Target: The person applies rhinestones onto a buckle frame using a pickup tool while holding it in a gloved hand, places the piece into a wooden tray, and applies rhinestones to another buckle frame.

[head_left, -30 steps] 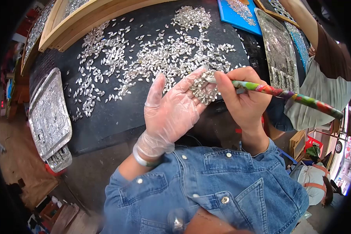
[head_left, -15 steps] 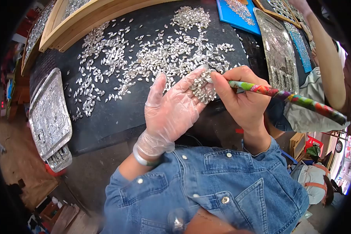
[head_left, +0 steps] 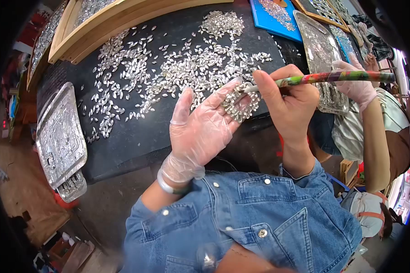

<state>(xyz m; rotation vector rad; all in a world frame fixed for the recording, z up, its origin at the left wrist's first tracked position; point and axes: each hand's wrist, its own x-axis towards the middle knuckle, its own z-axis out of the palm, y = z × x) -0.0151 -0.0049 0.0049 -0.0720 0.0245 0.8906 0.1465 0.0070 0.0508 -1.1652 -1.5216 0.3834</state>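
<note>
My left hand (head_left: 200,125), in a clear thin glove, is palm up with its thumb stretched out. On its fingers it holds a ring-shaped rhinestone ornament (head_left: 244,112), silvery with leaf-like stones round an open middle. My right hand (head_left: 292,102) is bare and pinches a floral-patterned pen-like stick (head_left: 337,78) between thumb and fingers. The stick's pale tip touches the upper part of the ornament. Beyond both hands, loose silver marquise-shaped stones (head_left: 187,68) lie scattered over the black tabletop (head_left: 127,150).
Metal trays (head_left: 61,136) of shiny pieces overhang the left edge. A wooden frame (head_left: 77,43) stands at the back left, a blue tray (head_left: 278,20) at the back right. Beside a metal tray (head_left: 312,41) on the right is another person's gloved hand (head_left: 355,86).
The stick in my right hand has swung up to nearly level, its tip still at the ornament. The ornament shows more fully. At right, the other person's gloved hand has come into view.
</note>
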